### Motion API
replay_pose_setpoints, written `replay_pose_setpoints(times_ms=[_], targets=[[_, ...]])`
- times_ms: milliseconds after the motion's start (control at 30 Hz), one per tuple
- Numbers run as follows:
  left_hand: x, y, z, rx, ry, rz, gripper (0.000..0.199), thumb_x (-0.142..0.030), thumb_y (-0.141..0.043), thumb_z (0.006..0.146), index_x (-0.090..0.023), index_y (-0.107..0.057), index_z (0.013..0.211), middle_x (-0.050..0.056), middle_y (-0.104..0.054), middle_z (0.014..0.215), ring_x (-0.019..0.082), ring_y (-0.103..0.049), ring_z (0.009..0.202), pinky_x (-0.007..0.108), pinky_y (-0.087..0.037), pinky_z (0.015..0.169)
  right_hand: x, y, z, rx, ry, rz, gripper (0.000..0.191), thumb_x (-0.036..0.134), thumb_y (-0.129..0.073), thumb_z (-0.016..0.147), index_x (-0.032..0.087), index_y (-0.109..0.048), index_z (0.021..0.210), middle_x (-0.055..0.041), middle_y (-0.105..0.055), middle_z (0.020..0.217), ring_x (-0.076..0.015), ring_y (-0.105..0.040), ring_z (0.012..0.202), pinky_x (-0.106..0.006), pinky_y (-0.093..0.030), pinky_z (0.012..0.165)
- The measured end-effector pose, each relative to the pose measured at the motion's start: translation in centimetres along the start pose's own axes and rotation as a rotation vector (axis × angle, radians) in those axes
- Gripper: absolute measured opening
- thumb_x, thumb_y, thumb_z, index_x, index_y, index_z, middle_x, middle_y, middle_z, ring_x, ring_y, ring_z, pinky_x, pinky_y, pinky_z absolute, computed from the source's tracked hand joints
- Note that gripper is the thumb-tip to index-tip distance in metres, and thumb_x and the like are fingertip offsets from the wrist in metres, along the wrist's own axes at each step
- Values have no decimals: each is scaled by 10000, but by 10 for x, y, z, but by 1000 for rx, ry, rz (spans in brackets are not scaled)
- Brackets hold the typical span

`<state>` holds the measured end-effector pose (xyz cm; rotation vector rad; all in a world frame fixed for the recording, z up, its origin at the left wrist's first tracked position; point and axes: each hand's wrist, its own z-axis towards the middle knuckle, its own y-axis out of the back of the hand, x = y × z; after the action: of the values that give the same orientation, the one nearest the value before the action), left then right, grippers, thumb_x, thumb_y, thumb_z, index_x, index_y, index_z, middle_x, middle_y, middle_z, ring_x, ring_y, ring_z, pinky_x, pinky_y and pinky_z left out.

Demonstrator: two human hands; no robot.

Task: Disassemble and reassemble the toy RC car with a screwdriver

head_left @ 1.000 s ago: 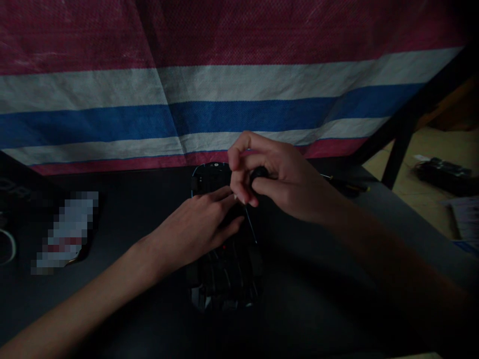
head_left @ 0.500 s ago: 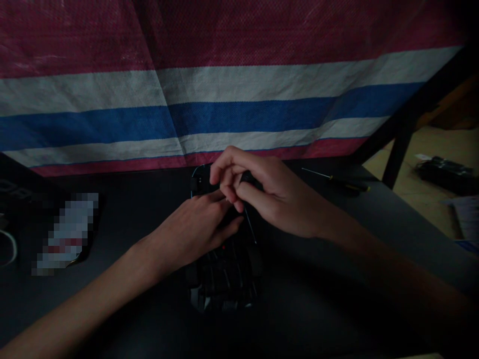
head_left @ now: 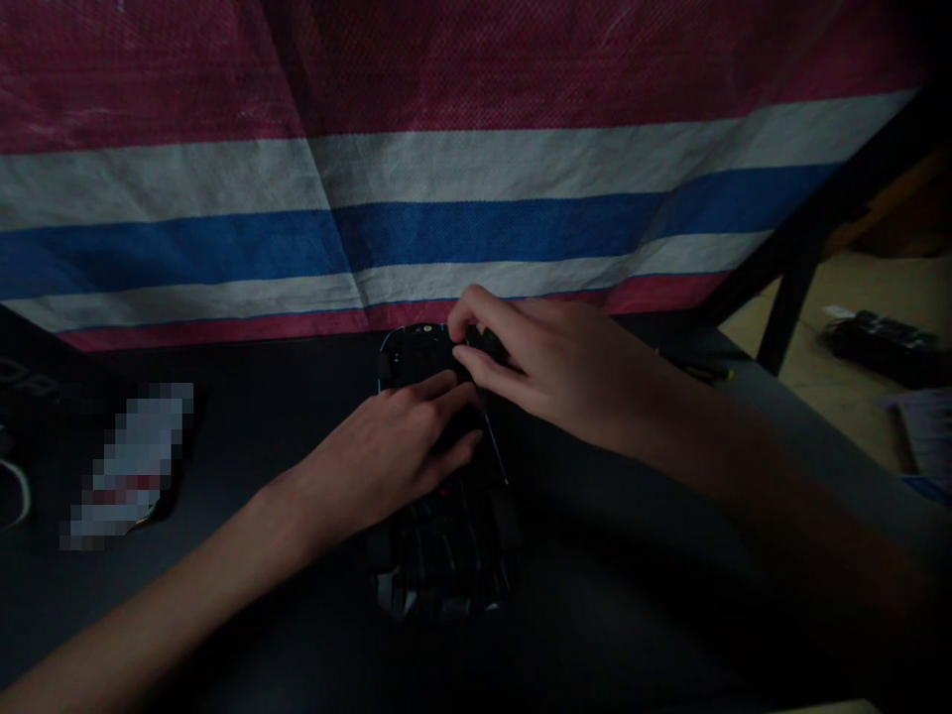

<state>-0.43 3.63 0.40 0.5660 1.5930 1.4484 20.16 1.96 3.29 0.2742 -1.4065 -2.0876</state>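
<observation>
A black toy car chassis (head_left: 453, 545) lies lengthwise on the dark table, its far end near the striped sheet. Over its middle rests my left hand (head_left: 406, 441), fingers curled on the chassis with the thumb apart; whatever lies beneath the fingers is hidden. My right hand (head_left: 528, 357) is at the far right side of the chassis. Its thumb and index finger are brought together near a small black wheel-like part (head_left: 487, 344), partly covered by the fingers.
A red, white and blue sheet (head_left: 461, 228) hangs behind the dark table (head_left: 283, 615). A blurred-out packet (head_left: 138, 461) lies at the left. Behind my right forearm shows a screwdriver's yellow-and-black handle (head_left: 703, 372). Dark items (head_left: 889, 347) are on the floor at right.
My right hand has shifted slightly right and away from my left fingers, uncovering the chassis's far end. My right forearm now covers most of the screwdriver. My left hand has barely moved.
</observation>
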Motion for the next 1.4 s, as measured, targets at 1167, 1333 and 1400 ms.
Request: replay_pose_setpoints(times_ms=[1167,1333,1400], targets=[[-2,1,1,29,57,5,255,-325,-492,1043,-167,-657,1158,90,-660,1151,208,-720,906,359,-593,840,-16,-36,12,68,110,1577,271,-29,-463,750,186,-589,641,72,-526,500,-74,-485,460,-270,-488,664],[-3,0,0,-16,48,-11,245,-322,-491,1045,-202,-645,1193,78,-648,1174,190,-715,928,346,-591,887,-16,-47,17,-165,-93,1696,211,-3,-501,681,195,-574,679,40,-522,662,-108,-493,622,-231,-463,596],[-2,-1,0,-21,52,-4,243,-327,-492,1045,-212,-639,1201,71,-646,1165,185,-712,916,347,-589,886,-17,-46,18,-273,-186,1739,263,-18,-499,627,197,-594,745,36,-515,723,-109,-490,687,-207,-437,600]])
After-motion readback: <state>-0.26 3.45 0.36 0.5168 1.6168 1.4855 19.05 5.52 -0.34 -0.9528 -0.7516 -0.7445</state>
